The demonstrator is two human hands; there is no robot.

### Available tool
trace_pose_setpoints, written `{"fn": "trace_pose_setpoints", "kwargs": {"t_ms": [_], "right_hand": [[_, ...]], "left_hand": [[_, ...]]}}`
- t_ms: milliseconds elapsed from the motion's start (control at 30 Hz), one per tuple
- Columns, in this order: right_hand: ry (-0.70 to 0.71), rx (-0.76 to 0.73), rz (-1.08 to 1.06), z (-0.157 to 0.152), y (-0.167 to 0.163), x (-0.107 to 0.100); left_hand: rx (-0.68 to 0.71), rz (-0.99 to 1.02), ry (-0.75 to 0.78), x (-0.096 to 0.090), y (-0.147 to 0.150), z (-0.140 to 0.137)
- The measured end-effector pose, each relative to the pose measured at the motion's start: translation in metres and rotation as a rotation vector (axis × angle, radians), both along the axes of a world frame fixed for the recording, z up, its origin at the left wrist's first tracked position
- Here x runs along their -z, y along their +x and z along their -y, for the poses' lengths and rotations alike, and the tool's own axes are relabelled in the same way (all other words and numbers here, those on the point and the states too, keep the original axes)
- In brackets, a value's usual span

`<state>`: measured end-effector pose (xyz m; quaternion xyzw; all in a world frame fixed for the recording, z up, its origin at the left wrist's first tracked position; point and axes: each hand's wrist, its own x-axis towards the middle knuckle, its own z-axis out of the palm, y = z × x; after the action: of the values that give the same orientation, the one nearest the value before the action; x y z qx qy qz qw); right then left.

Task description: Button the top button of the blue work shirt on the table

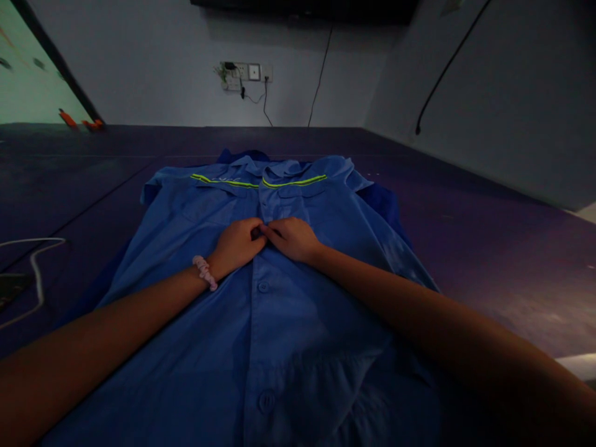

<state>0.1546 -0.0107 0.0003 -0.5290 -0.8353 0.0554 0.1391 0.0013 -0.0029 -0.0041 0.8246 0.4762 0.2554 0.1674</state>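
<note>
A blue short-sleeved work shirt (pixel 186 248) lies spread front side up, its collar pointing away from me and yellow-green stripes across the chest. My left hand (pixel 239 243) and my right hand (pixel 294 239) meet at the button placket on the upper chest. Both are closed, with fingertips pinching the placket cloth. The button there, if any, is hidden by my fingers. Nearer to me, one button (pixel 263 287) and a lower button (pixel 267 402) show on the placket. A pink scrunchie (pixel 205 273) circles my left wrist.
Darker blue cloth (pixel 384 202) shows from under the shirt. The purple surface (pixel 465 248) extends to the grey wall. A white cable (pixel 37 273) lies at left. Orange objects (pixel 79 121) lie at the far left. Wall sockets (pixel 242 73) with cords are ahead.
</note>
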Motion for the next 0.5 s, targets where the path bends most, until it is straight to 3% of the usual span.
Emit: {"fn": "trace_pose_setpoints", "kwargs": {"t_ms": [500], "right_hand": [[0.034, 0.007, -0.015, 0.0019, -0.0004, 0.0002]], "left_hand": [[0.018, 0.016, -0.019, -0.0017, 0.0002, -0.0003]]}}
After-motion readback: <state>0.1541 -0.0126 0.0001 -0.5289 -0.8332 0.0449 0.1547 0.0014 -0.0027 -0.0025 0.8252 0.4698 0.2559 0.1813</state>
